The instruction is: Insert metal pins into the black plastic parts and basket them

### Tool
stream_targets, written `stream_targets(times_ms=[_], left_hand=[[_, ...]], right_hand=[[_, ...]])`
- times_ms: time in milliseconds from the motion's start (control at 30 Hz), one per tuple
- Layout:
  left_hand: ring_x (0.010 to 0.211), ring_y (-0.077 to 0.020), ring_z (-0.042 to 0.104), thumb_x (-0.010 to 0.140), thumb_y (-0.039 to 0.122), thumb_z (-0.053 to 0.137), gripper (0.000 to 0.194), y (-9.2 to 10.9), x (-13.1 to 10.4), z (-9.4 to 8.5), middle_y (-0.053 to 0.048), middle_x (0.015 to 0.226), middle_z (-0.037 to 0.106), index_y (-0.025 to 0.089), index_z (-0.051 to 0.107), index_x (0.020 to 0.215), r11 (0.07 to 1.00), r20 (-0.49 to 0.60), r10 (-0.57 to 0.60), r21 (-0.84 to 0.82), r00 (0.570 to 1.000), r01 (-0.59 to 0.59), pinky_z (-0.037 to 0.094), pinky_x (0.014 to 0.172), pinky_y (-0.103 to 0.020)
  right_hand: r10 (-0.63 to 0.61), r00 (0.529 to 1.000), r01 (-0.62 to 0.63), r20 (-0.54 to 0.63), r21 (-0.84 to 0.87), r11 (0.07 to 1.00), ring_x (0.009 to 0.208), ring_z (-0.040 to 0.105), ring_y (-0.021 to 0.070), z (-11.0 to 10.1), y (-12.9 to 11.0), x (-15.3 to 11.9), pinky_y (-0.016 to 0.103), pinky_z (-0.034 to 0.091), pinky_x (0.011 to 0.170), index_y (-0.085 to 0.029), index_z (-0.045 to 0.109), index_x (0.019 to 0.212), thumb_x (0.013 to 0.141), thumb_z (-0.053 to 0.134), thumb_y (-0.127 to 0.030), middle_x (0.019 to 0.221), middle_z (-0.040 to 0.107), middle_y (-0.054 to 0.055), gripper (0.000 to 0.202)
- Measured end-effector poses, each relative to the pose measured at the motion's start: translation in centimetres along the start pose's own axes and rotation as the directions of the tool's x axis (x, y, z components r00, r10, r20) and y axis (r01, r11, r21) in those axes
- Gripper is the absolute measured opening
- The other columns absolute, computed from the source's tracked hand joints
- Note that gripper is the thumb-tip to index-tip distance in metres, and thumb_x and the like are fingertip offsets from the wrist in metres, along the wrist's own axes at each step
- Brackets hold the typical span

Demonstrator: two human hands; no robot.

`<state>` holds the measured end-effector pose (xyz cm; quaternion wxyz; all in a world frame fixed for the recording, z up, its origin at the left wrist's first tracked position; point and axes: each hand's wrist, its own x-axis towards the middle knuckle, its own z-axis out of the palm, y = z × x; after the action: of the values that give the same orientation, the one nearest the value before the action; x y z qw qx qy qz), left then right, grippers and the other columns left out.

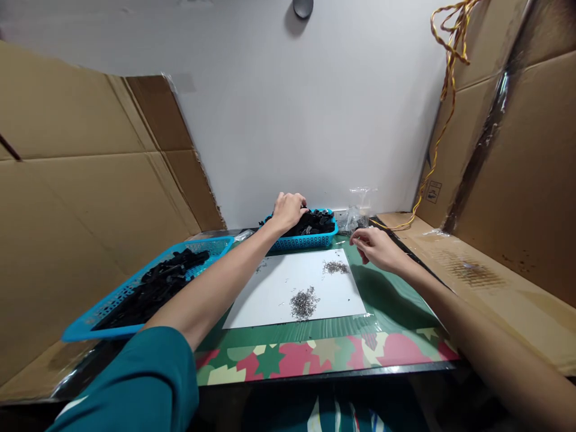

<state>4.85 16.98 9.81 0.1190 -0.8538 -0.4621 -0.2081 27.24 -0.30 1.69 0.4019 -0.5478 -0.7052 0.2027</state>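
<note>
My left hand (289, 211) reaches over the far blue basket (301, 242), its fingers bent down against the heap of small black pieces (317, 222). What sits between those fingertips is hidden. To the right of that basket, my right hand (373, 245) hovers above the green table cover with its fingers curled together; anything in them is too small to make out. A white sheet (270, 300) lies between my forearms. On it are a pile of tiny silvery metal pieces (304, 303) and a smaller pile (335, 267) near its far right corner.
A larger blue basket (135, 285) of black pieces stands at the left. Behind my right hand is a clear plastic bag (353, 221). Cardboard walls (90, 168) flank both sides, a white wall closes the back, and a twisted yellow cable (445, 90) hangs at the right.
</note>
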Motion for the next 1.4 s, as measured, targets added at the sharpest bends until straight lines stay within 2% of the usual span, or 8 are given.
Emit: stream_targets(times_ms=[167,333,433,600,733,867,1167,1400], left_hand=[[0.102,-0.0284,0.065,0.102,0.035,0.057,0.03,0.1,-0.8,-0.3,-0.014,0.105,0.079,0.016,0.081,0.101,1.0,0.013,0.023,-0.001,1.0,-0.023,0.037,0.108,-0.048],[0.11,-0.0292,0.064,0.101,0.031,0.053,0.032,-1.2,-2.4,-3.2,-0.015,0.118,0.076,0.015,0.08,0.107,1.0,-0.082,-0.021,-0.018,0.996,0.019,0.037,0.112,-0.048],[0.094,-0.0248,0.067,0.099,0.032,0.054,0.031,-3.9,-3.9,-5.6,-0.011,0.103,0.079,0.017,0.081,0.1,0.995,-0.092,-0.093,-0.056,0.991,0.088,0.043,0.105,-0.042],[0.079,-0.0211,0.065,0.089,0.032,0.058,0.027,-11.2,-7.5,-9.7,-0.008,0.088,0.08,0.019,0.081,0.085,0.953,-0.041,-0.295,-0.086,0.955,0.291,0.047,0.076,-0.03],[0.067,-0.0193,0.061,0.08,0.038,0.062,0.026,-16.5,-11.4,-12.0,-0.006,0.07,0.075,0.02,0.076,0.067,0.931,0.181,-0.364,0.049,0.914,0.361,0.042,0.066,-0.027],[0.069,-0.0197,0.063,0.066,0.045,0.071,0.023,-19.5,-15.2,-12.4,-0.003,0.069,0.075,0.023,0.074,0.066,0.914,0.472,-0.395,0.116,0.788,0.389,0.042,0.063,-0.025],[0.082,-0.0254,0.067,0.066,0.063,0.074,0.049,-20.3,-18.6,-11.9,-0.011,0.088,0.078,0.017,0.078,0.083,0.929,0.672,-0.36,0.197,0.647,0.313,0.045,0.068,-0.028],[0.082,-0.0241,0.066,0.065,0.057,0.075,0.044,-21.2,-18.8,-12.5,-0.009,0.086,0.078,0.018,0.079,0.083,0.949,0.725,-0.285,0.121,0.626,0.292,0.045,0.07,-0.027]], right_hand=[[0.011,0.979,0.022,0.202,-0.161,0.987,0.055,0.049,0.0154,0.8,1.5,0.2,0.03,0.031,0.055,-0.019,0.07,0.072,0.088,0.061,-0.025,0.058,0.056,0.0,0.019],[0.05,0.961,-0.013,0.274,-0.137,0.99,0.054,0.042,0.0135,1.4,1.9,0.2,0.029,0.029,0.054,-0.018,0.074,0.073,0.08,0.07,-0.028,0.054,0.051,-0.003,0.013],[0.039,0.954,-0.005,0.299,-0.116,0.993,0.054,0.042,0.0134,1.6,2.0,0.1,0.029,0.029,0.054,-0.017,0.076,0.074,0.079,0.07,-0.027,0.053,0.05,-0.003,0.013],[0.029,0.948,-0.002,0.316,-0.085,0.996,0.055,0.043,0.0147,2.0,2.5,-0.1,0.03,0.029,0.054,-0.017,0.075,0.071,0.078,0.067,-0.028,0.055,0.054,-0.001,0.015],[0.027,0.954,0.0,0.298,-0.091,0.996,0.054,0.042,0.0146,2.2,3.0,-0.1,0.03,0.029,0.053,-0.018,0.07,0.067,0.078,0.065,-0.032,0.056,0.053,0.0,0.018],[0.041,0.973,-0.012,0.225,-0.127,0.992,0.052,0.038,0.0135,2.2,3.4,-0.1,0.03,0.025,0.052,-0.018,0.069,0.069,0.077,0.063,-0.032,0.053,0.047,-0.003,0.017],[0.088,0.983,-0.06,0.162,-0.169,0.984,0.053,0.036,0.0133,2.0,3.0,-0.2,0.031,0.023,0.054,-0.016,0.069,0.075,0.079,0.061,-0.038,0.055,0.047,-0.002,0.023],[0.079,0.986,-0.066,0.148,-0.089,0.994,0.052,0.03,0.0124,1.7,2.1,-0.2,0.032,0.02,0.054,-0.016,0.068,0.08,0.084,0.061,-0.044,0.053,0.042,-0.004,0.029]])
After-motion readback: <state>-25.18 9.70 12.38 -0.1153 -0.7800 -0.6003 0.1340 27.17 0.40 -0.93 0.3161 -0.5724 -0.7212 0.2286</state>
